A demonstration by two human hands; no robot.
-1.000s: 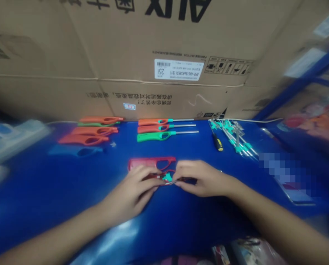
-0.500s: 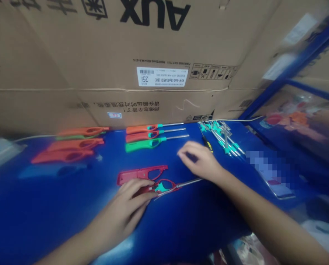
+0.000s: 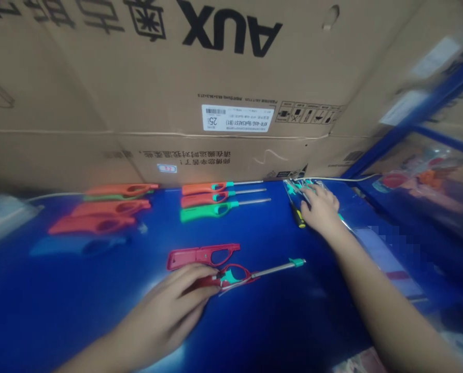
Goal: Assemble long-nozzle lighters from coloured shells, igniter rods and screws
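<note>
My left hand (image 3: 184, 298) is closed round the handle end of a red lighter half (image 3: 248, 273), which has a teal trigger and a metal rod with a teal piece (image 3: 296, 262) near its tip. Just above lies another red shell half (image 3: 204, 255), touching nothing but the table. My right hand (image 3: 320, 207) is over the pile of metal rods with teal parts (image 3: 293, 189) at the back right, fingers spread on them. Whether its fingertips grip a rod is hidden. A black and yellow screwdriver (image 3: 298, 216) lies beside that hand.
Three assembled lighters (image 3: 208, 212) lie in a row at the back of the blue table (image 3: 99, 300). Several orange, red and blue shells (image 3: 95, 225) are at the left. A large cardboard sheet (image 3: 138, 93) stands behind. A clear-wrapped item (image 3: 390, 264) lies at the right.
My right hand has moved back and right onto the pile of rods. The teal piece now shows near the rod's tip. My left hand still holds the red half.
</note>
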